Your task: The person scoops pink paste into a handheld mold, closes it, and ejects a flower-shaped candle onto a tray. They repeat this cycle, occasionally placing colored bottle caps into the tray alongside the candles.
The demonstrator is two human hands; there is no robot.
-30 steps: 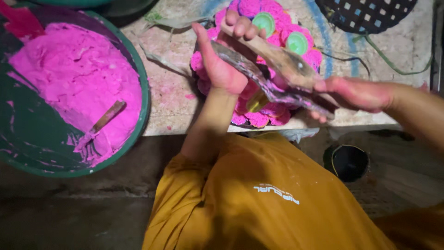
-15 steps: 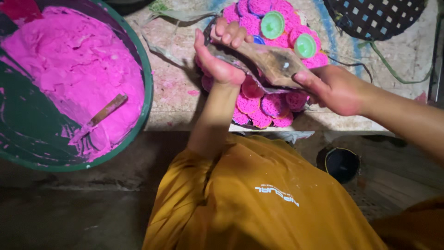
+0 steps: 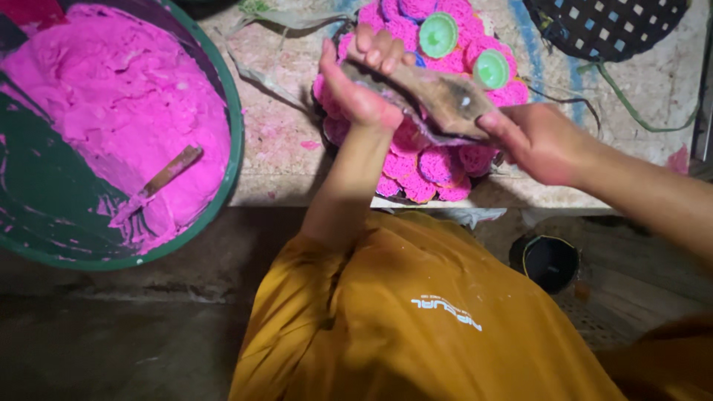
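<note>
From my view the big basin point(image 3: 223, 89) sits at nine o'clock, holding the dough mass point(image 3: 111, 96) with a stick point(image 3: 169, 172) lying in it at its lower right. At twelve o'clock the cluster of small moulded cakes point(image 3: 438, 163) rests on the slab point(image 3: 282, 141), two caps point(image 3: 438, 33) on top. The perforated basket point(image 3: 609, 26) is at one o'clock. A small round container point(image 3: 551, 261) stands below the slab at four o'clock.

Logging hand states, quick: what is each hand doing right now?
Left hand: closed on one end of the brown leaf strip.
Right hand: gripping the strip's other end.
</note>
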